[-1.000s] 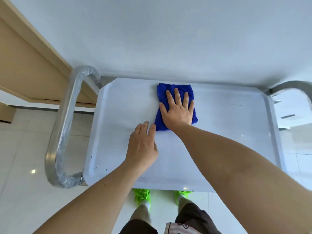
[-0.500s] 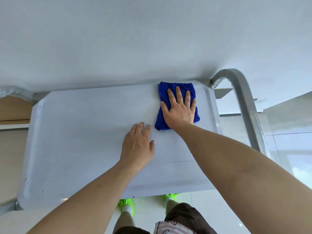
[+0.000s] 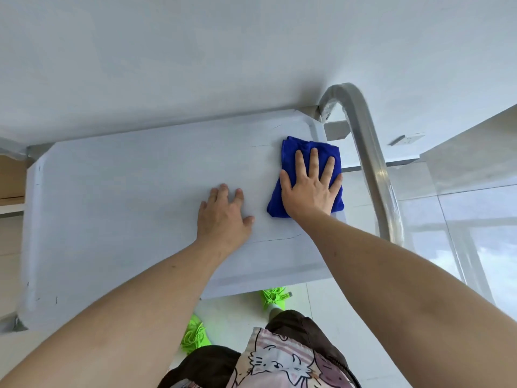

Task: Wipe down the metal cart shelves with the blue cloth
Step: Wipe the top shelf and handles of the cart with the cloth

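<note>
The top shelf of the metal cart (image 3: pixel 117 208) is a pale grey tray with a raised rim, seen from above. A folded blue cloth (image 3: pixel 291 152) lies near its right end, partly over the right rim. My right hand (image 3: pixel 310 189) presses flat on the cloth with fingers spread. My left hand (image 3: pixel 223 217) rests flat on the bare shelf just left of the cloth, holding nothing. Lower shelves are hidden under the top one.
A curved metal handle (image 3: pixel 372 169) rises at the cart's right end. A white wall (image 3: pixel 223 51) stands directly behind the cart. A wooden cabinet edge (image 3: pixel 11 177) shows at far left. My feet in green shoes (image 3: pixel 274 298) stand on the tiled floor below.
My right hand has slid the cloth rightward along the shelf, from its middle to the right end. My left hand followed along. The view has swung to the right.
</note>
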